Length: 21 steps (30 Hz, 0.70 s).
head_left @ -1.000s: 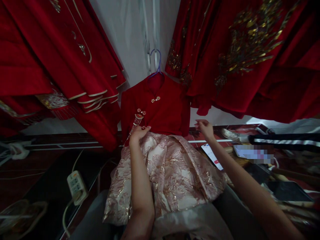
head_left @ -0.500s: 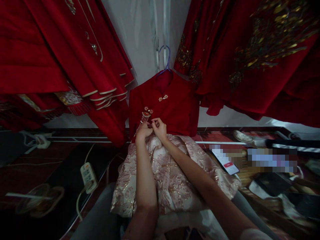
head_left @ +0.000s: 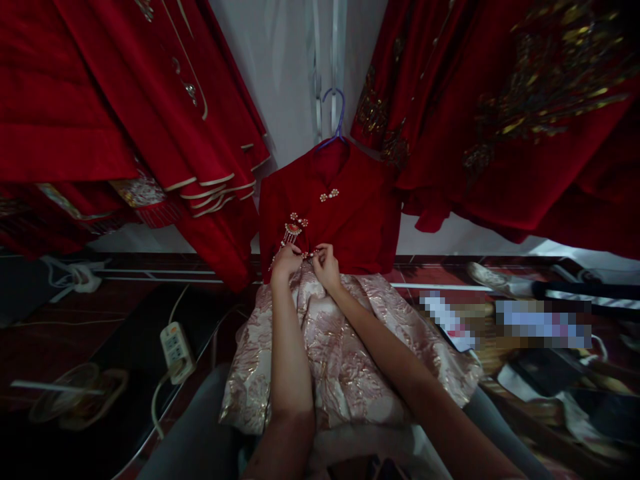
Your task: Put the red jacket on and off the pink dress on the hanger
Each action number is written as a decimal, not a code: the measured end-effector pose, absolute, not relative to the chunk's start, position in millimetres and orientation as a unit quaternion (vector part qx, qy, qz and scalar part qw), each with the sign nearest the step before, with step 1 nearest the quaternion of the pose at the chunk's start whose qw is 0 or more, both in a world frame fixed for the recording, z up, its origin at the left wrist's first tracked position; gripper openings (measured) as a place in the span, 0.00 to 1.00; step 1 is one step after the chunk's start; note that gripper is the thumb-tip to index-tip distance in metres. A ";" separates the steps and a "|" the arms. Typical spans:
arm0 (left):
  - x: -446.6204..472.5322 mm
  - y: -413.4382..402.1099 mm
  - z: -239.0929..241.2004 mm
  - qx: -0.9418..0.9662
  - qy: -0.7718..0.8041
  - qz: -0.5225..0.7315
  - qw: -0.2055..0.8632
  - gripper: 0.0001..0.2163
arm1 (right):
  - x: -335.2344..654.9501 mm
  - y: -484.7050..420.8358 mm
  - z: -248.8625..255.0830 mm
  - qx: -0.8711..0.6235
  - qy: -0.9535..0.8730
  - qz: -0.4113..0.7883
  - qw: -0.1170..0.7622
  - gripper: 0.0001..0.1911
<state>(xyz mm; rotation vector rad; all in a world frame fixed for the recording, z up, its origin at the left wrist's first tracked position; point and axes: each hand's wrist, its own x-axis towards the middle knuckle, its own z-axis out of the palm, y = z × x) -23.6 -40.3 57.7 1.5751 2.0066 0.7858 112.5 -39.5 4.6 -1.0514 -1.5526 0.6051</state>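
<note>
A small dress hangs on a purple hanger (head_left: 334,117) in front of me, with a red top (head_left: 350,213) and a pink-gold brocade skirt (head_left: 350,360). A tasselled gold brooch (head_left: 291,230) and a pearl clasp (head_left: 329,195) decorate the top. My left hand (head_left: 286,261) and my right hand (head_left: 326,265) meet at the waist seam just below the brooch. Both pinch a small beaded ornament (head_left: 309,254) between their fingertips.
Large red embroidered garments hang at the left (head_left: 125,120) and at the right (head_left: 500,120). A white power strip (head_left: 174,341) with its cable lies on the dark floor at the left. Clutter and a blurred patch (head_left: 543,323) sit at the right.
My right hand came in from the right, beside the phone, to join my left hand at the dress waist. The view shifted slightly right.
</note>
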 end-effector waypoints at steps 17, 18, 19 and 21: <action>9.3 -55.9 87.7 0.664 0.715 0.191 0.107 0.14 | 115.0 -40.5 -2.6 -0.461 -0.621 0.202 0.601 0.17; 10.3 -56.8 86.0 0.653 0.731 0.168 0.105 0.16 | 115.1 -39.5 -3.4 -0.464 -0.615 0.194 0.608 0.19; 10.4 -57.4 84.2 0.652 0.734 0.159 0.103 0.16 | 115.2 -38.9 -3.9 -0.467 -0.610 0.186 0.613 0.19; 8.4 -57.8 81.9 0.666 0.720 0.169 0.092 0.15 | 115.5 -39.0 -3.3 -0.470 -0.608 0.178 0.615 0.18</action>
